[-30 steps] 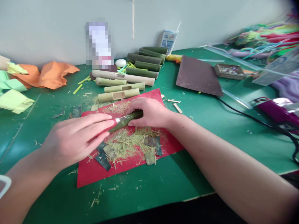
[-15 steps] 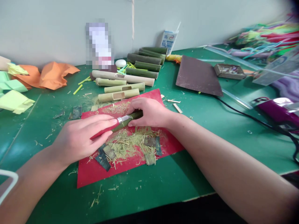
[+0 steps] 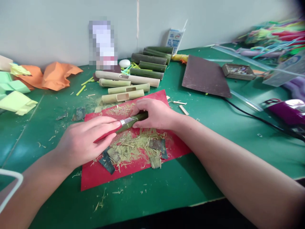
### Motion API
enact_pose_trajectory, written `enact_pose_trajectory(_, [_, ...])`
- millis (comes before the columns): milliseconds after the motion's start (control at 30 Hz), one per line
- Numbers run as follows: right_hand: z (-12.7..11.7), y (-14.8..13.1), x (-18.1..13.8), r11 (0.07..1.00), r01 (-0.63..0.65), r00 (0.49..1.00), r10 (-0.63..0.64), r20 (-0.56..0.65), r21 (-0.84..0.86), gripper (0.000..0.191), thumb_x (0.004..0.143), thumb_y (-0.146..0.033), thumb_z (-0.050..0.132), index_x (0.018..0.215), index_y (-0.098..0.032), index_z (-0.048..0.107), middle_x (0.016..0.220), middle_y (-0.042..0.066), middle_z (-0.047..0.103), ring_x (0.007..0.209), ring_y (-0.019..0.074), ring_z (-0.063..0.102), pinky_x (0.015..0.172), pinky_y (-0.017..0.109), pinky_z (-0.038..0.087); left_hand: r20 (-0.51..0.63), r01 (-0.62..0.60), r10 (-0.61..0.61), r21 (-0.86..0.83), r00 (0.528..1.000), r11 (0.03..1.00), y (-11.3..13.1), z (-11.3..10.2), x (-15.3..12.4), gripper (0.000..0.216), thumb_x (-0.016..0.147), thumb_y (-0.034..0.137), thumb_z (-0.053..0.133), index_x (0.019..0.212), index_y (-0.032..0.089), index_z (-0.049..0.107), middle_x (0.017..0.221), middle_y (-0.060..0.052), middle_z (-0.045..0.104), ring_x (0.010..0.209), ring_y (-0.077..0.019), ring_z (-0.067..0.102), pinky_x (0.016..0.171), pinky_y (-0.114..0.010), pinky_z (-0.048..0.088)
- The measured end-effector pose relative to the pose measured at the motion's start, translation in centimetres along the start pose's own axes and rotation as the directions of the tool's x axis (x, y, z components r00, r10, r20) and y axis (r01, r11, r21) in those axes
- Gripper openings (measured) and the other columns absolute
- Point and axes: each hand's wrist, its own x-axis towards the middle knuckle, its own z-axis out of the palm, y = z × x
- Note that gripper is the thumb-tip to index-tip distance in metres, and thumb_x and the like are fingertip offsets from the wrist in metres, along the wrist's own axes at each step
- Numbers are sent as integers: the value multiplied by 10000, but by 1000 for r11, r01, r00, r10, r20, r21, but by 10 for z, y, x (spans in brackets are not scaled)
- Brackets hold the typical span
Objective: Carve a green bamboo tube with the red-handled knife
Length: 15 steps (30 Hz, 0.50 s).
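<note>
Left hand (image 3: 82, 141): fingers closed round the red knife (image 3: 107, 132)
Knife: more handle and blade show than a second ago, so I guess a new angle
Right hand (image 3: 158, 114): curled round the green bamboo's (image 3: 124, 127) end
Bamboo: between both hands

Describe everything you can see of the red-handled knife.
The red-handled knife has a slim red handle, a silvery collar that looks like metal, and a pale grey blade. The left hand grips the handle, partly covering it. The knife slants across the red sheet, blade toward the right hand. The blade appears to rest along the green bamboo tube; its exact tip is hard to make out.
</note>
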Motion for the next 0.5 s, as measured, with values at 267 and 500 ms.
enact_pose_trajectory(267, [2, -1, 0, 1000, 18, 1000, -18, 0, 23, 263, 715, -289, 788, 956, -194, 738, 997, 39, 710, 892, 180, 611, 725, 288, 409, 13, 54, -53, -69, 998, 996, 4, 10, 10, 290, 894, 203, 658, 1184, 203, 652, 1125, -18, 747, 999, -157, 725, 942, -256, 588])
enact_pose_trajectory(500, [2, 1, 0, 999, 33, 999, -33, 16, 38, 295, 717, -317, 791, 981, -198, 735, 1011, 39, 710, 893, 177, 619, 731, 290, 425, 43, 51, -49, -43, 998, 998, 1, 5, 10, 298, 881, 208, 652, 1177, 238, 646, 1120, 4, 747, 980, -158, 729, 883, -258, 605])
